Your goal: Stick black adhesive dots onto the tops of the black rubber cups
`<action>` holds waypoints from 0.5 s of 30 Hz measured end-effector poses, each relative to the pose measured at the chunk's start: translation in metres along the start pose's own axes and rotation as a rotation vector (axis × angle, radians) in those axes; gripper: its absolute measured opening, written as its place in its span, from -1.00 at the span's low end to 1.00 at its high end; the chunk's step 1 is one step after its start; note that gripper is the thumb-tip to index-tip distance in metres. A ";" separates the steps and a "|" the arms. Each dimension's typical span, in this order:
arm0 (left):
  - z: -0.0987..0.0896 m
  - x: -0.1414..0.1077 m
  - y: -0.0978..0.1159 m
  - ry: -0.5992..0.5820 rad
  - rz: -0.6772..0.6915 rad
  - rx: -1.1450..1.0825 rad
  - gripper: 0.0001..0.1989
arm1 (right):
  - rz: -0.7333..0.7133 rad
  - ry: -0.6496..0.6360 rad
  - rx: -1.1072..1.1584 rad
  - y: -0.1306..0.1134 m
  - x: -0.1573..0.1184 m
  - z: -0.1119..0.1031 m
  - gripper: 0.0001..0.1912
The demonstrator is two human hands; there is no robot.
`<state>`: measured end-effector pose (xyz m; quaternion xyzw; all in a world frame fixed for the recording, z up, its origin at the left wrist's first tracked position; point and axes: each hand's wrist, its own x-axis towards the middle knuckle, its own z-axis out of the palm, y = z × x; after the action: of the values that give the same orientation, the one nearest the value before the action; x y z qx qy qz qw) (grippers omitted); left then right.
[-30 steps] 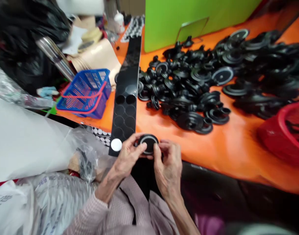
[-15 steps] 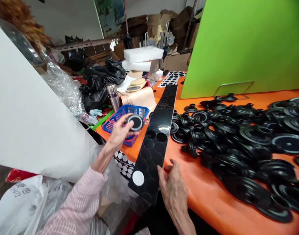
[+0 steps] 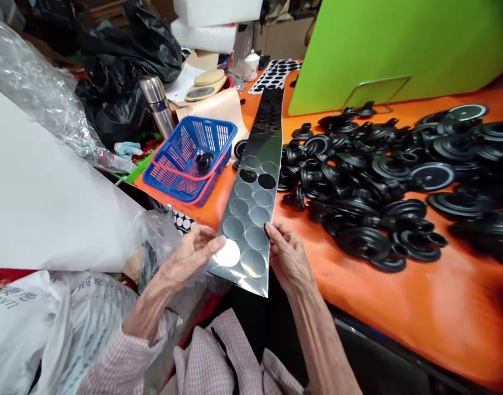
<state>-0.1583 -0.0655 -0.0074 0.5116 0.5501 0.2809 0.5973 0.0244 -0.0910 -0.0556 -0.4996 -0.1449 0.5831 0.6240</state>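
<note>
A long glossy black sheet [image 3: 244,206] with round cut-outs runs across the orange table and juts past its near edge. One white circle [image 3: 227,253] shows near its close end. My right hand [image 3: 288,253] pinches the sheet's right edge between thumb and fingers. At the left edge, beside the white circle, my left hand [image 3: 196,249] has its thumb over the sheet and its fingers curled at the side. A blue basket [image 3: 161,171] with a red handle stands left of the sheet, with a black round part [image 3: 204,162] inside.
Many black rubber-like parts [image 3: 362,241] are heaped on the orange table [image 3: 383,323] at the right. A green panel [image 3: 370,49] stands behind them. A steel flask [image 3: 157,106], black plastic bags [image 3: 126,66] and a white board [image 3: 49,192] are at the left.
My left hand has come down from over the basket to the sheet, and the black disc is out of it. My right hand has closed on the sheet's edge. The view has tilted down.
</note>
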 end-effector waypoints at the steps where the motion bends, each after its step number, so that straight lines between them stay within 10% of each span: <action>1: 0.003 0.000 -0.001 -0.154 -0.105 -0.111 -0.62 | -0.019 -0.002 -0.033 0.001 -0.001 0.000 -0.57; 3: 0.009 0.003 -0.002 -0.319 -0.232 -0.258 -0.66 | -0.143 0.077 -0.197 0.004 -0.005 -0.001 -0.60; 8: 0.024 0.010 -0.014 -0.259 -0.168 -0.456 -0.66 | -0.691 0.225 -0.894 0.011 -0.044 -0.005 -0.70; 15: 0.042 0.015 -0.035 -0.288 -0.078 -0.573 -0.76 | -0.815 0.172 -1.226 0.027 -0.063 -0.007 -0.80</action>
<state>-0.1231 -0.0764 -0.0507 0.3357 0.3775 0.3260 0.7991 -0.0036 -0.1541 -0.0552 -0.7088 -0.5692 0.0786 0.4091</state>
